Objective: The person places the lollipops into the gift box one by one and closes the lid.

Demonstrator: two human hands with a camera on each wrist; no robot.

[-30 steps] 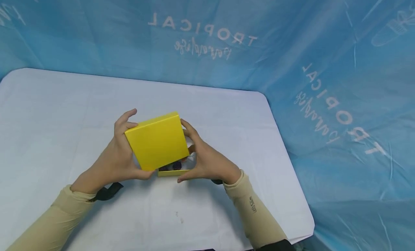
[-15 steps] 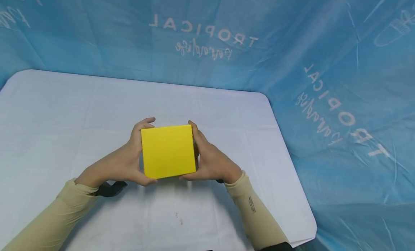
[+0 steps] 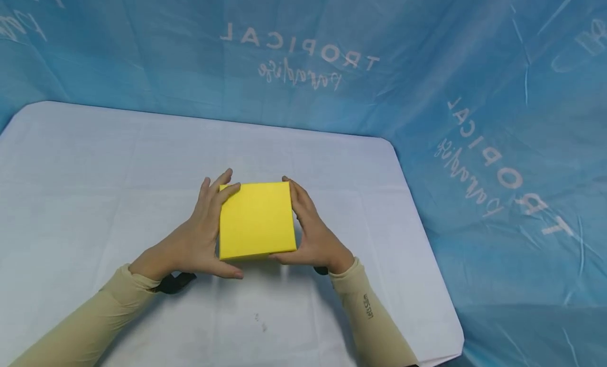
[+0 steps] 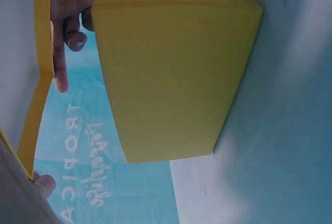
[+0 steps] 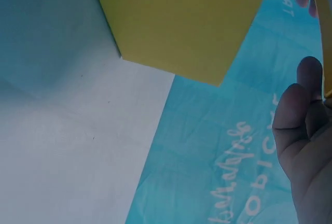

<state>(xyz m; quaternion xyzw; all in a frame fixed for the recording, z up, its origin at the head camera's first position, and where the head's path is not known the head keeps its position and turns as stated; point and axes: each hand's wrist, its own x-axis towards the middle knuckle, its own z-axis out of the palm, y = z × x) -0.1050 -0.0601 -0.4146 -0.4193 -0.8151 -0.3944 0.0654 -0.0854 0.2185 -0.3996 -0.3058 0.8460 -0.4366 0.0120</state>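
A yellow box lid [image 3: 257, 219] is held level in front of me, over a yellow box base [image 4: 171, 79] that stands on the table. The wrist views show a gap between the lid's edge [image 5: 326, 37] and the base. At the lid's right side my right hand [image 3: 315, 235] grips it, thumb at the front edge and fingers at the back corner. My left hand [image 3: 199, 240] lies along the left side with spread fingers. One of its fingertips touches the top, while its thumb points out below the front edge. The lid hides the base's contents from the head view.
The white-covered table [image 3: 142, 151] extends around the box. Blue printed sheets [image 3: 303, 19] hang behind it and along its right side. A dark strap [image 3: 175, 282] sits at my left wrist.
The lid has turned from tilted to level and moved right, now covering the base that showed beneath it. My left fingers have spread, with one coming onto the lid's top.
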